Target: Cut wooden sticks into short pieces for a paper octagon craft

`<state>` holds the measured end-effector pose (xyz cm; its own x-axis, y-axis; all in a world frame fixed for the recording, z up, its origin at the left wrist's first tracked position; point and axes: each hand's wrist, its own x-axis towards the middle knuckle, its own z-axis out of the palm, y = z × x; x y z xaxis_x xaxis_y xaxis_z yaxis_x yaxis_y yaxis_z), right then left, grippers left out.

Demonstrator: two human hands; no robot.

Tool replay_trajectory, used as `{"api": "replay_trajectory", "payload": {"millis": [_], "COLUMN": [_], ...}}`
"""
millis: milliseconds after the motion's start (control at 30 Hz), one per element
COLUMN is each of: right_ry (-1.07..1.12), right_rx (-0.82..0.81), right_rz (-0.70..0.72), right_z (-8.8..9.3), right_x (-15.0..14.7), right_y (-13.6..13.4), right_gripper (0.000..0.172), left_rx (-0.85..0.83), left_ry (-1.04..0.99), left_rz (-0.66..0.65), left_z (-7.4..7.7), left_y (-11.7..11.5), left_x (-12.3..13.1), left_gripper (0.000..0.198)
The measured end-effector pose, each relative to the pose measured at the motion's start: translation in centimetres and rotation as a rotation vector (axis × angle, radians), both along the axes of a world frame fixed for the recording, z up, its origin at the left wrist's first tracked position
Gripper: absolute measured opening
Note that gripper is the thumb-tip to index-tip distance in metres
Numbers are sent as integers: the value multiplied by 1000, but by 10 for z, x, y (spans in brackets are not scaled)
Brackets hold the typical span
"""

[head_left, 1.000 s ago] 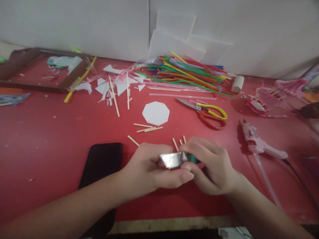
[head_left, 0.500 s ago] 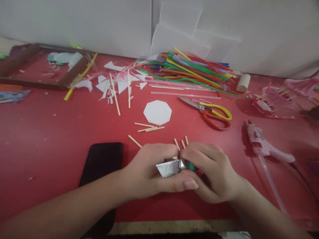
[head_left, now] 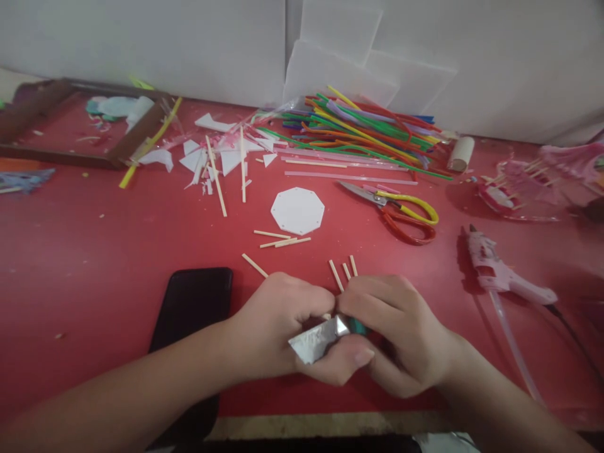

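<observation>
My right hand (head_left: 396, 330) is closed round the green handle of a knife (head_left: 314, 343), whose flat blade points left over my left hand. Fingers curled, my left hand (head_left: 287, 327) grips a thin wooden stick (head_left: 327, 316); only its pale end shows beside the blade. My left thumb lies extended under the blade and reaches my right hand. Just beyond the hands lie short wooden sticks (head_left: 336, 275), and one more stick (head_left: 255, 265) is by my left knuckles. A white octagonal card (head_left: 298, 211) with small holes near its corners lies farther back.
A black phone (head_left: 193, 308) lies by my left forearm. Scissors (head_left: 406, 214) and a pink glue gun (head_left: 504, 270) are at right. Colourful pipe cleaners (head_left: 368, 135), white scraps (head_left: 231, 160) and a brown frame (head_left: 56, 157) line the back of the red table (head_left: 117, 264).
The knife blade has tilted, its tip swinging down and slightly left. My right hand has shifted a little lower, and my left thumb has bent under the blade.
</observation>
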<state>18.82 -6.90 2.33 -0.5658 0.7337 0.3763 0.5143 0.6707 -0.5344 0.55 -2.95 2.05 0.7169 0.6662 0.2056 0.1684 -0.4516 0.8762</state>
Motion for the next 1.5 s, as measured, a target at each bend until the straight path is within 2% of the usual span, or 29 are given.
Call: {"api": "replay_trajectory", "payload": {"millis": [567, 700, 833, 1067, 1167, 1300, 1367, 1500], "right_ry": [-34, -47, -52, -97, -77, -53, -51, -43], "right_rx": [114, 137, 138, 174, 155, 143, 146, 127], "right_rz": [-14, -31, -46, -205, -368, -600, -643, -633], "right_z": [4, 4, 3, 3, 3, -1, -3, -5], "right_x": [0, 1, 2, 3, 2, 7, 9, 9], "right_y": [-2, -2, -2, -2, 1, 7, 9, 10], "right_gripper": [18, 18, 20, 18, 20, 20, 20, 20], "left_rx": [-54, -98, -175, -444, -512, -513, -529, -533], "left_ry": [13, 14, 20, -48, -68, -74, -70, -83], "left_rz": [-43, -23, -80, 44, 73, 124, 116, 50], "left_z": [1, 2, 4, 6, 5, 5, 5, 3], "left_y": [-5, -5, -6, -4, 1, 6, 6, 6], "left_x": [-1, -1, -2, -1, -1, -2, -2, -6], "left_gripper": [42, 42, 42, 44, 50, 58, 54, 44]}}
